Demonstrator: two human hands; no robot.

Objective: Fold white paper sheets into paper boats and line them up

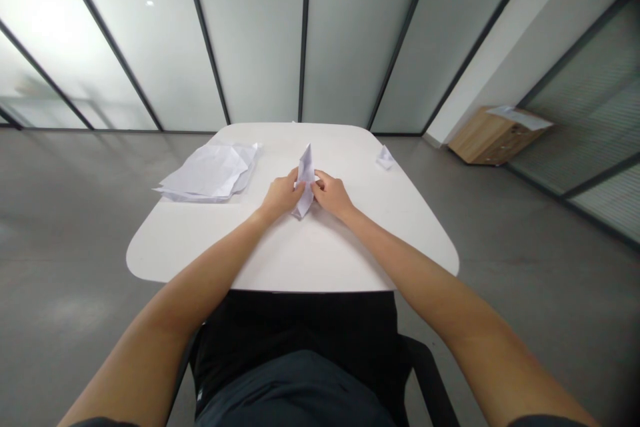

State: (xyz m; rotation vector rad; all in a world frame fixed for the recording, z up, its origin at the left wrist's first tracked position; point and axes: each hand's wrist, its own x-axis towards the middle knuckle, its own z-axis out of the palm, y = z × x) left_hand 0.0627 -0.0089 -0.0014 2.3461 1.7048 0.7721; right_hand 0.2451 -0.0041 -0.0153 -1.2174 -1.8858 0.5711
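A folded sheet of white paper [305, 170], long and pointed at its far end, is held upright over the middle of the table. My left hand [284, 193] grips its left side, thumb on the near face. On the other side my right hand [331, 193] pinches the right edge with thumb and fingers. Both hands are closed on the paper, and some fingertips are hidden behind it. The paper's lower end comes down close to the tabletop; whether it touches I cannot tell.
The white table [310, 260] has rounded corners. A stack of loose paper sheets [205, 171] lies at its left. Near the right edge sits a small folded paper piece [385, 158]. A wooden cabinet [493, 137] stands on the floor at right, and frosted glass panels [260, 33] rise behind the table.
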